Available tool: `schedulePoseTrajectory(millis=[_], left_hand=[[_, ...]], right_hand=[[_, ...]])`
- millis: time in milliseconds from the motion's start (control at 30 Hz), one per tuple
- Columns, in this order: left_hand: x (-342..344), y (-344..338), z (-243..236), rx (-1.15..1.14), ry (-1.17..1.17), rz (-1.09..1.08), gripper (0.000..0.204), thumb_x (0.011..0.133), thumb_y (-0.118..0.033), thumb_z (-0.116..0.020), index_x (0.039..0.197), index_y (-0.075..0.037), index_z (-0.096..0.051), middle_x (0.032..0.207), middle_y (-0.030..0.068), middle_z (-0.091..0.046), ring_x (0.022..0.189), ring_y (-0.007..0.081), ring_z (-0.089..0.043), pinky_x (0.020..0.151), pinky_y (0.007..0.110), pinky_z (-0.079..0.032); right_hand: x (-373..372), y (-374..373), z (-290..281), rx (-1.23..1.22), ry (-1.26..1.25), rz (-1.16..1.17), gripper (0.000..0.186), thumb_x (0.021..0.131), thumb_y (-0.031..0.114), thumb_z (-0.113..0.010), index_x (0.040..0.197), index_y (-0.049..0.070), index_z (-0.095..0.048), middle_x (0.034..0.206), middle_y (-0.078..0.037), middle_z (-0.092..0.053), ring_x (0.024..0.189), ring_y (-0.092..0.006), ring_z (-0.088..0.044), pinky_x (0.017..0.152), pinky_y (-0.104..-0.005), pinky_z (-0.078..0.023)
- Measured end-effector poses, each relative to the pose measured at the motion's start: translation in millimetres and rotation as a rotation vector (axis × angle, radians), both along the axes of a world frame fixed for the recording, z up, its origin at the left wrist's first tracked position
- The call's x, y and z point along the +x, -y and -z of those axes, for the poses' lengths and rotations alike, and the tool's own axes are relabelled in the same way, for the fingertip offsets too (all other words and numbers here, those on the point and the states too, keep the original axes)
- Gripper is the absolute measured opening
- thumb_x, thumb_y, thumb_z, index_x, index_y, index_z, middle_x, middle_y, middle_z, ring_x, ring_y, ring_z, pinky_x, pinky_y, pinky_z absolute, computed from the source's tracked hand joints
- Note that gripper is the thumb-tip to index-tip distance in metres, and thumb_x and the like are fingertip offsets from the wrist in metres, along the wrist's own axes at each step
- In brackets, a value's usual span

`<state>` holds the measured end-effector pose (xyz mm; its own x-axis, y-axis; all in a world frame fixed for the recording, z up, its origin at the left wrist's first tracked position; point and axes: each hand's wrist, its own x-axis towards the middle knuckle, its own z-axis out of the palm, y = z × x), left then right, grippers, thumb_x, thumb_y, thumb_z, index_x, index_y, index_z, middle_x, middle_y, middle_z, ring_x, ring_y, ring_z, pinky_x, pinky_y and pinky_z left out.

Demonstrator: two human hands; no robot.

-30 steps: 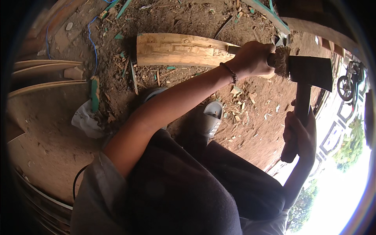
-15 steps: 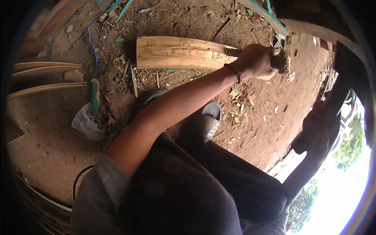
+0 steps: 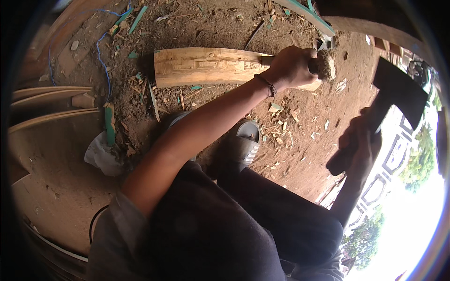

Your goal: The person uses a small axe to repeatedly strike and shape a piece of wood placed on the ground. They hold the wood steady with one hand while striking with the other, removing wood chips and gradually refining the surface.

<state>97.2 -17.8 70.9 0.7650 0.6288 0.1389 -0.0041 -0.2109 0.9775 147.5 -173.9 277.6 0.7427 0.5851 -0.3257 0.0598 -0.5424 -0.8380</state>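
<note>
From where I stand, the person's left hand point(image 3: 293, 68) is closed tightly around the handle of a chisel point(image 3: 266, 60), its blade over the curved wooden board point(image 3: 201, 68) on the dirt ground point(image 3: 347, 98); whether the edge bites, I can't tell. The right hand point(image 3: 365, 145) is wrapped around an axe point(image 3: 401, 91), raised well apart. It looks like a pause between hammering blows; the next calls for lining the axe's back up with the chisel's frayed butt. A second ago, those two were touching.
</note>
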Motion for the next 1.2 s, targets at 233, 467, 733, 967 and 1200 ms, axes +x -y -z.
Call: schedulePoseTrajectory(millis=[233,467,733,967,1200], left_hand=[[15.1,4.5,14.9,0.109,0.104,-0.106,0.012,0.076,-0.017,-0.064,0.077,-0.005,-0.062,0.061,0.0117,-0.063,0.060,0.0219,-0.067,0.057,0.037,-0.054],[-5.6,0.8,-2.9,0.155,0.186,-0.171,0.011,0.079,-0.014,-0.066,0.081,-0.004,-0.064,0.068,0.0132,-0.068,0.062,0.0224,-0.069,0.057,0.033,-0.055],[-2.2,1.0,-11.2,0.166,0.030,-0.076,0.011,0.076,-0.012,-0.068,0.076,-0.002,-0.063,0.064,0.0137,-0.066,0.057,0.0220,-0.067,0.053,0.034,-0.052],[0.1,1.3,-1.0,0.307,0.263,-0.271,0.017,0.070,-0.005,-0.066,0.060,-0.006,-0.052,0.051,0.0037,-0.054,0.044,0.0146,-0.055,0.044,0.029,-0.047],[0.3,-11.1,14.5,0.093,0.235,-0.110,0.008,0.083,-0.005,-0.060,0.077,0.000,-0.063,0.070,0.0053,-0.065,0.063,0.0155,-0.062,0.061,0.033,-0.049]], right_hand=[[-8.6,5.1,-3.1,0.295,-0.029,-0.121,0.028,0.096,0.019,-0.057,0.117,0.002,-0.048,0.071,-0.003,-0.051,0.054,-0.0114,-0.048,0.046,-0.0246,-0.041],[-36.2,3.3,46.7,-0.091,-0.113,-0.091,0.019,0.091,0.019,-0.062,0.088,0.002,-0.057,0.058,-0.003,-0.055,0.044,-0.0105,-0.052,0.043,-0.0247,-0.042],[-39.8,-24.0,-43.7,0.230,0.195,0.007,0.032,0.093,0.022,-0.057,0.107,-0.007,-0.053,0.063,-0.003,-0.055,0.051,-0.0083,-0.050,0.046,-0.0223,-0.039],[-46.1,-34.0,2.2,0.084,0.103,-0.075,0.022,0.092,0.016,-0.059,0.098,-0.004,-0.052,0.066,-0.004,-0.054,0.055,-0.0086,-0.053,0.048,-0.0258,-0.041],[-34.0,2.4,22.8,-0.140,-0.122,-0.202,0.024,0.090,0.020,-0.062,0.097,-0.001,-0.052,0.072,-0.004,-0.057,0.058,-0.0108,-0.056,0.053,-0.0281,-0.046]])
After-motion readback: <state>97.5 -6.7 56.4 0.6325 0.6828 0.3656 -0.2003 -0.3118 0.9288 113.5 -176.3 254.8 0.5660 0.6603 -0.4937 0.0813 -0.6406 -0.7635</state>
